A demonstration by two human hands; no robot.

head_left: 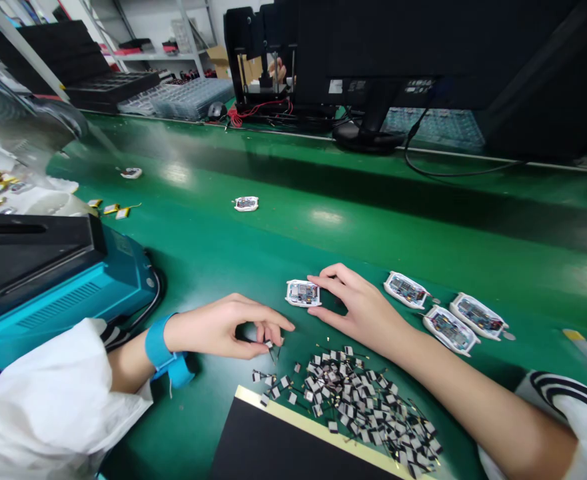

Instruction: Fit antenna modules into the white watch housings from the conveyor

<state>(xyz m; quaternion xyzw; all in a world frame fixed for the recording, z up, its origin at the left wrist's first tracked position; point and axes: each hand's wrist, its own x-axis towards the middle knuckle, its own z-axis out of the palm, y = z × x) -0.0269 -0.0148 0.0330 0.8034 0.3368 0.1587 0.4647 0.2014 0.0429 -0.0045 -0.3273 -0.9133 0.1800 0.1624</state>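
Left hand (220, 327), grip pressed together, pinching one tiny black-and-white wired square (269, 345) by a heaped pile of such squares (348, 400).
Right hand (360, 312), grip spread, has fingertips (316, 280) against one white-framed rectangular circuit module (303, 293); three more modules (406, 290) lie just beside it on the green counter (323, 227).

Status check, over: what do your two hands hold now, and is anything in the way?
Left hand pinching small wired component over the parts pile. Right hand fingertips at white-framed circuit module. Three more modules beside right hand.
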